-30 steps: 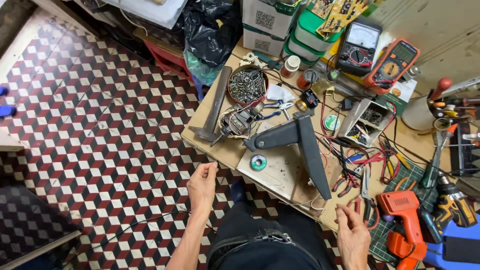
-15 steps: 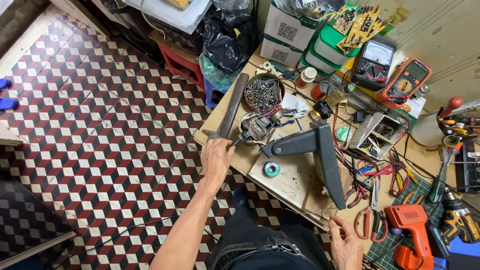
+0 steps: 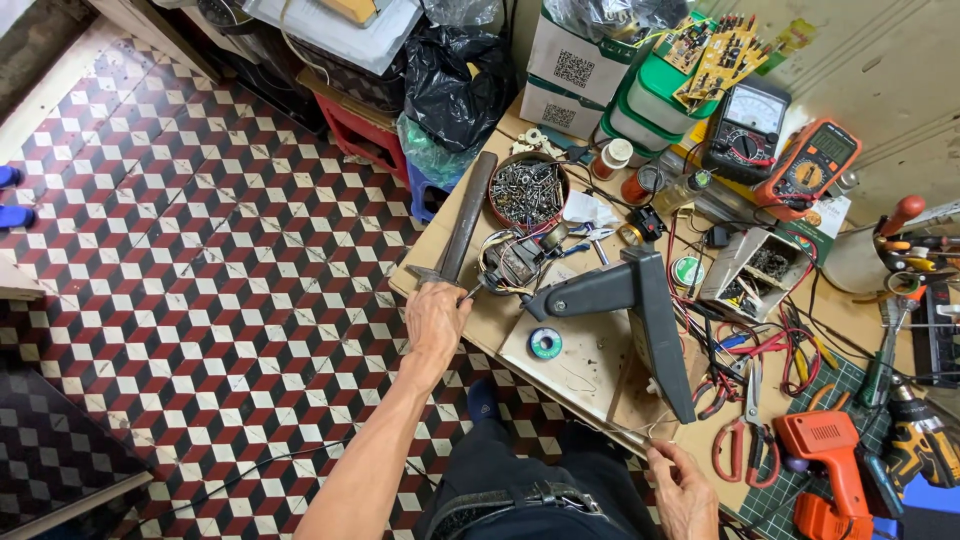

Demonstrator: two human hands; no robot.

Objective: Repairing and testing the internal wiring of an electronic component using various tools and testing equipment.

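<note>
Fingers of the left hand curl over the near end of a long metal bar lying at the workbench edge — within easy reach, beside a bowl of screws. The right hand rests loosely open at the bench's near edge, gripping nothing.

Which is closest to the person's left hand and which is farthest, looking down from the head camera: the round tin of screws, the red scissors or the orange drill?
From the left hand at the bench's left edge:
1. Round tin of screws, up the bench, just beyond the hand.
2. Red scissors, across the bench to the right.
3. Orange drill, farther right, past the scissors.
</note>
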